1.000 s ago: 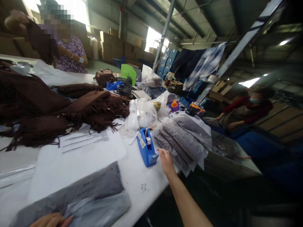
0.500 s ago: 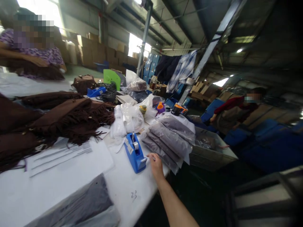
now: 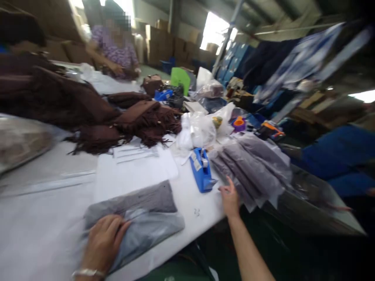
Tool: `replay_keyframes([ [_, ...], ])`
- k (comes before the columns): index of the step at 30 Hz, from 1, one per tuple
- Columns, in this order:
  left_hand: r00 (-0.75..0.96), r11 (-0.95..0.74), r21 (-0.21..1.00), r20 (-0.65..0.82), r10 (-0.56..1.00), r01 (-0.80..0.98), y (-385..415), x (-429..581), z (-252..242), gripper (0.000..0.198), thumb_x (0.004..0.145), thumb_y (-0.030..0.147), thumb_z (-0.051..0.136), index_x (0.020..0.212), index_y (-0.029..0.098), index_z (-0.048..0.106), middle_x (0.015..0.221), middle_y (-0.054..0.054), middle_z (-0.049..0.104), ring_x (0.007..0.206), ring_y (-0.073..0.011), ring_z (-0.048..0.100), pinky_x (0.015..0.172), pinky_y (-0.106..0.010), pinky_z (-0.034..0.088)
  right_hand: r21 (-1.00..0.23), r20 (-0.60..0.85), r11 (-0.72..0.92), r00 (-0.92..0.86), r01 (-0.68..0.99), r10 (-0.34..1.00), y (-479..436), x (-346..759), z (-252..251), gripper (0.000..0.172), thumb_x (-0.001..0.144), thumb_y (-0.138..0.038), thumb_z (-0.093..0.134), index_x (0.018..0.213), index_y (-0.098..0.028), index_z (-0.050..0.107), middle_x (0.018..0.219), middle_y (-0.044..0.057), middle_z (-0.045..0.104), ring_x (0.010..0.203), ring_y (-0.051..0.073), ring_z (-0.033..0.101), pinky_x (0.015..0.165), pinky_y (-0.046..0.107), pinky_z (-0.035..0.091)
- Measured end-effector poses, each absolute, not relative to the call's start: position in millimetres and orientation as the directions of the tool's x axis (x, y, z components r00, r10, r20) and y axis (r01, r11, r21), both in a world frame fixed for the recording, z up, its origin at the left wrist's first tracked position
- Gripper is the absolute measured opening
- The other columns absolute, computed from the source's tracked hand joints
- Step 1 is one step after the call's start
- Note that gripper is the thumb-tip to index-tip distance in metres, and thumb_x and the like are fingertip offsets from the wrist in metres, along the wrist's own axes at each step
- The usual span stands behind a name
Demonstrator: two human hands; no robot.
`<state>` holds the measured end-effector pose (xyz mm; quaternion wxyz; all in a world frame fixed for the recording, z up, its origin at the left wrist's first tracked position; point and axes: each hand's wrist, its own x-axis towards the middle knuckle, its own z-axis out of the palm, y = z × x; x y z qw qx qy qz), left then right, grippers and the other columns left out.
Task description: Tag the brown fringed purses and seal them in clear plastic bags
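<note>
My left hand (image 3: 104,238), a light bracelet at its wrist, lies on a clear plastic bag (image 3: 152,224) with folded grey cloth (image 3: 146,197) inside. Its fingers rest over the top of the bag with the thumb apart, not wrapped round it. My right hand (image 3: 230,199) is just right of the blue tape dispenser (image 3: 201,171), near its cutting end and apart from it. The index finger points up, away from the thumb, and I see nothing between them. Beside that hand lie several grey bagged packs (image 3: 246,168), overlapping.
Brown fringed cloths (image 3: 140,121) lie at the back left, and a plastic-wrapped bundle (image 3: 23,140) at the left edge. White paper sheets (image 3: 134,168) cover the middle. Behind the dispenser stand clear plastic bags (image 3: 202,128) and a purple-orange tape roll (image 3: 238,123). A co-worker (image 3: 117,47) is across the table.
My view has turned left and down. My left hand has come into view on the bagged grey cloth. The right hand has drawn slightly away from the dispenser, its index finger now raised.
</note>
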<state>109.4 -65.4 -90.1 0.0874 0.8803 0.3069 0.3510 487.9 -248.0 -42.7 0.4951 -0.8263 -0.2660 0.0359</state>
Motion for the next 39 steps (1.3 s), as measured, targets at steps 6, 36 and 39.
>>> replay_keyframes([
  [6, 0.591, -0.725, 0.334, 0.425, 0.686, 0.602, -70, 102, -89, 0.026, 0.094, 0.036, 0.044, 0.079, 0.019, 0.057, 0.082, -0.005, 0.059, 0.084, -0.0225, 0.052, 0.077, -0.036, 0.039, -0.869, 0.144, -0.019, 0.289, 0.494, 0.946, -209, 418, 8, 0.068, 0.089, -0.030, 0.052, 0.147, -0.021, 0.017, 0.078, -0.002, 0.062, 0.085, 0.017, 0.058, 0.097, 0.038, 0.038],
  [36, 0.460, -0.528, 0.472, 0.260, 0.849, 0.706, -66, 14, -83, 0.024, 0.091, 0.037, 0.047, 0.078, 0.019, 0.056, 0.076, -0.001, 0.060, 0.075, -0.0199, 0.057, 0.075, -0.035, 0.039, -0.493, -0.317, 0.491, -0.674, 0.718, 0.667, -47, 243, 7, 0.033, 0.089, -0.046, 0.048, 0.083, -0.020, 0.069, 0.079, 0.004, 0.069, 0.076, 0.019, 0.063, 0.069, 0.029, 0.046],
  [39, 0.419, -0.517, 0.472, 0.304, 0.856, 0.714, -68, 18, -90, 0.027, 0.092, 0.038, 0.044, 0.077, 0.019, 0.056, 0.073, -0.002, 0.060, 0.072, -0.0197, 0.057, 0.072, -0.035, 0.040, -0.270, -0.535, 0.523, -0.578, 0.808, 0.617, -26, 203, -6, 0.036, 0.077, -0.050, 0.061, 0.088, -0.017, 0.071, 0.086, 0.011, 0.071, 0.082, 0.029, 0.065, 0.069, 0.037, 0.050],
])
